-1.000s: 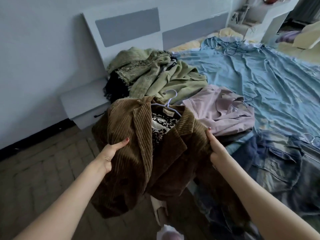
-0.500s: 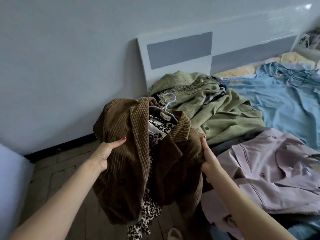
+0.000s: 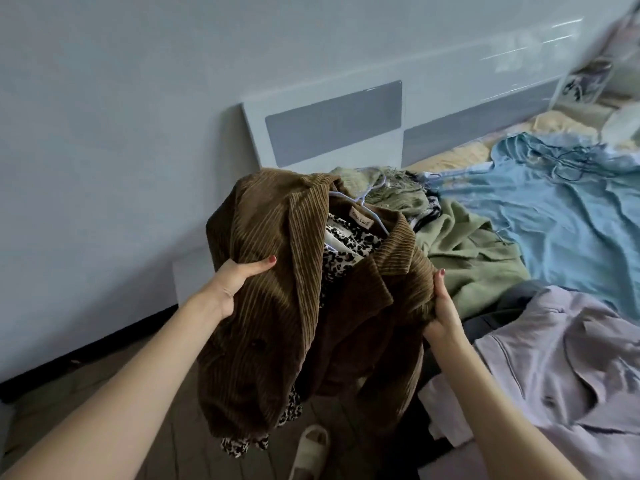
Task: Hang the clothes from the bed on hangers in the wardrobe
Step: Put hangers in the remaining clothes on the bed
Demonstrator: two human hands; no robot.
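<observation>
A brown corduroy jacket (image 3: pixel 277 306) with a leopard-print lining hangs in the air beside the bed, on a pale blue hanger (image 3: pixel 367 202) whose hook pokes out at the collar. My left hand (image 3: pixel 239 275) grips the jacket's left shoulder, thumb on top. At the other shoulder my right hand (image 3: pixel 440 306) pinches the cloth. On the bed (image 3: pixel 571 237) lie a green coat (image 3: pixel 471 258), a lilac shirt (image 3: pixel 561 358) and a fringed green garment (image 3: pixel 394 192). The wardrobe is out of view.
A white-and-grey headboard (image 3: pixel 332 129) stands against the pale wall. A white bedside cabinet (image 3: pixel 190 271) sits left of the bed behind the jacket. The wooden floor (image 3: pixel 104 393) runs left and below; a slippered foot (image 3: pixel 311 445) shows at the bottom.
My view has swung left, so the bed has slid to the right of the frame. The jacket has stayed in both hands, lifted a little off the bed.
</observation>
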